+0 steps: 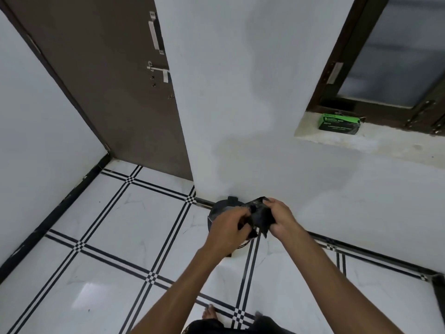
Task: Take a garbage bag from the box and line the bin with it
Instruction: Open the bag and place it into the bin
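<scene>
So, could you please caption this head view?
Both hands, left and right, unfold a black garbage bag above the bin.

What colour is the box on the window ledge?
Green and black, seen in the head view: the garbage bag box.

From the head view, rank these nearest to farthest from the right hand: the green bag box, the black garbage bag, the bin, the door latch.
1. black garbage bag, gripped by the right hand and the left hand.
2. bin, on the floor just beyond the hands.
3. green bag box, up right on the window ledge.
4. door latch, upper left on the brown door.
</scene>
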`<state>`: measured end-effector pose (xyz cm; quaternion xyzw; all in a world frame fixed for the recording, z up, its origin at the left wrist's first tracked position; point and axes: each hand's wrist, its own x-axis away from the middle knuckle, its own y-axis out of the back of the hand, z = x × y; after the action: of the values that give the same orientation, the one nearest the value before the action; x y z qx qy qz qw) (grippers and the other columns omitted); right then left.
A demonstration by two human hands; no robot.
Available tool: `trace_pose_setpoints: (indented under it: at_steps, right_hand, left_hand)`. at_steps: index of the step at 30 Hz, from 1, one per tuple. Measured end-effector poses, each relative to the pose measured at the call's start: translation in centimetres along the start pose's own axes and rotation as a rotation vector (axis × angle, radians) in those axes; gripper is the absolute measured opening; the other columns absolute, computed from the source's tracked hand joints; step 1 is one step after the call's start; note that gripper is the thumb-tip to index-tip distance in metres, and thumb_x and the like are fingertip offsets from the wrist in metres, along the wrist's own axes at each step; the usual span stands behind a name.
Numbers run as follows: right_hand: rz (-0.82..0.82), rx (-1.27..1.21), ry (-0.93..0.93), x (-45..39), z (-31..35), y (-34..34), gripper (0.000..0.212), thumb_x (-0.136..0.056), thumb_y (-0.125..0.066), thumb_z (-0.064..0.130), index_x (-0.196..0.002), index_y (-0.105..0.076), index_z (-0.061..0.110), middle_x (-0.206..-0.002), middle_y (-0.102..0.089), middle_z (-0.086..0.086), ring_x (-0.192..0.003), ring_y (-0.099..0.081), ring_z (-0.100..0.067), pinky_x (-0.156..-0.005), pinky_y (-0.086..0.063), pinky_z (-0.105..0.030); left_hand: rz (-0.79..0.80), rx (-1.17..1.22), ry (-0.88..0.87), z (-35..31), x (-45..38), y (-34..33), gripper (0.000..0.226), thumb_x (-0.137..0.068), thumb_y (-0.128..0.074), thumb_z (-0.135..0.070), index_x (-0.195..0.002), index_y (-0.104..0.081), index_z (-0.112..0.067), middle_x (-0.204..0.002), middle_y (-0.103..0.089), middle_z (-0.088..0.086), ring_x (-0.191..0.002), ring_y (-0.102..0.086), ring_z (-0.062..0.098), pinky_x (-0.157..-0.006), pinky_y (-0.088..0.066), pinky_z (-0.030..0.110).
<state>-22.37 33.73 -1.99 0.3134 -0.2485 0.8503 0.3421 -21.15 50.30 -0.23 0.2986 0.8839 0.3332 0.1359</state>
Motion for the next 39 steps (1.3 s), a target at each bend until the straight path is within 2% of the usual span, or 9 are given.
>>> trace_pose_setpoints:
  at_steps: [2,5,7,12,18,22,30,35,39]
  right_hand:
    - [0.018,-0.018,0.009,-0.2,0.6,-0.3,0.016,-0.095,-0.057,-0.001,-0.106,-0.06,0.009,-0.101,-0.065,-0.016,-0.087,-0.062,-0.027,-0.09,-0.057,-0.046]
    - [0.123,-0.253,0.006,0.4,1.9,-0.6,0.009,-0.094,-0.063,0.006,-0.102,-0.06,0.009,-0.099,-0.061,-0.013,-0.083,-0.062,-0.021,-0.075,-0.061,-0.029]
    - [0.164,-0.342,0.028,1.0,2.5,-0.7,0.021,-0.093,-0.067,0.013,-0.112,-0.058,0.008,-0.106,-0.057,-0.014,-0.085,-0.064,-0.022,-0.084,-0.059,-0.029]
    - [0.159,-0.059,0.192,2.2,2.0,-0.8,0.016,-0.095,-0.065,0.02,-0.106,-0.06,0.009,-0.097,-0.061,-0.01,-0.084,-0.066,-0.023,-0.076,-0.055,-0.033]
    - [0.413,0.3,0.328,3.4,2.2,-0.5,0.028,-0.097,-0.064,0.025,-0.115,-0.069,0.004,-0.11,-0.075,-0.013,-0.102,-0.072,-0.023,-0.084,-0.056,-0.031]
    - [0.393,0.305,0.365,2.9,2.5,-0.3,0.026,-0.091,-0.072,0.01,-0.116,-0.07,0.009,-0.113,-0.074,-0.015,-0.105,-0.072,-0.028,-0.088,-0.058,-0.038]
    - [0.357,0.293,0.312,2.1,2.6,-0.1,0.026,-0.094,-0.057,-0.005,-0.114,-0.07,0.003,-0.103,-0.076,-0.009,-0.092,-0.073,-0.017,-0.073,-0.057,-0.024]
    - [0.238,0.356,0.395,1.3,2.8,0.1,0.025,-0.1,-0.05,0.0,-0.113,-0.066,0.014,-0.091,-0.075,0.0,-0.074,-0.072,-0.007,-0.066,-0.056,-0.02]
    - [0.147,0.478,0.47,0.5,2.0,0.5,0.022,-0.096,-0.057,0.0,-0.113,-0.062,0.013,-0.089,-0.07,-0.005,-0.066,-0.063,-0.013,-0.07,-0.058,-0.027]
  left_hand:
    - [-0.08,-0.002,0.049,1.0,-0.8,0.7,0.003,-0.088,-0.059,-0.021,-0.088,-0.062,-0.022,-0.085,-0.063,-0.009,-0.076,-0.058,0.009,-0.068,-0.05,0.03]
    - [-0.174,0.02,0.149,1.7,-1.9,1.7,0.01,-0.092,-0.057,-0.023,-0.088,-0.066,-0.023,-0.084,-0.064,-0.008,-0.075,-0.06,0.009,-0.068,-0.051,0.03]
    - [-0.221,0.055,0.19,1.4,-2.6,2.2,0.014,-0.095,-0.056,-0.024,-0.085,-0.066,-0.023,-0.08,-0.066,-0.008,-0.073,-0.061,0.01,-0.067,-0.052,0.03]
    - [-0.263,0.2,0.268,0.4,-4.8,2.5,0.021,-0.091,-0.065,-0.032,-0.073,-0.062,-0.021,-0.069,-0.067,-0.007,-0.065,-0.063,0.007,-0.06,-0.05,0.026]
    - [-0.203,0.218,0.243,-0.6,-6.0,1.7,0.022,-0.085,-0.073,-0.034,-0.075,-0.064,-0.017,-0.068,-0.067,0.0,-0.06,-0.059,0.012,-0.061,-0.051,0.03]
    - [-0.124,0.285,0.239,-0.2,-6.0,1.7,0.005,-0.085,-0.074,-0.021,-0.08,-0.074,-0.018,-0.071,-0.073,-0.002,-0.068,-0.069,0.018,-0.069,-0.059,0.038]
    - [0.06,0.324,0.159,1.2,-5.2,1.9,0.014,-0.091,-0.065,-0.007,-0.086,-0.078,-0.01,-0.083,-0.077,0.004,-0.082,-0.073,0.018,-0.083,-0.059,0.04]
    - [-0.179,0.514,0.373,1.6,-4.8,2.3,0.018,-0.093,-0.064,-0.021,-0.078,-0.075,-0.02,-0.07,-0.072,-0.005,-0.07,-0.068,0.012,-0.07,-0.055,0.029]
    - [-0.356,0.594,0.506,2.0,-4.9,2.5,0.021,-0.09,-0.062,-0.026,-0.077,-0.069,-0.012,-0.074,-0.069,0.009,-0.07,-0.061,0.017,-0.068,-0.049,0.033]
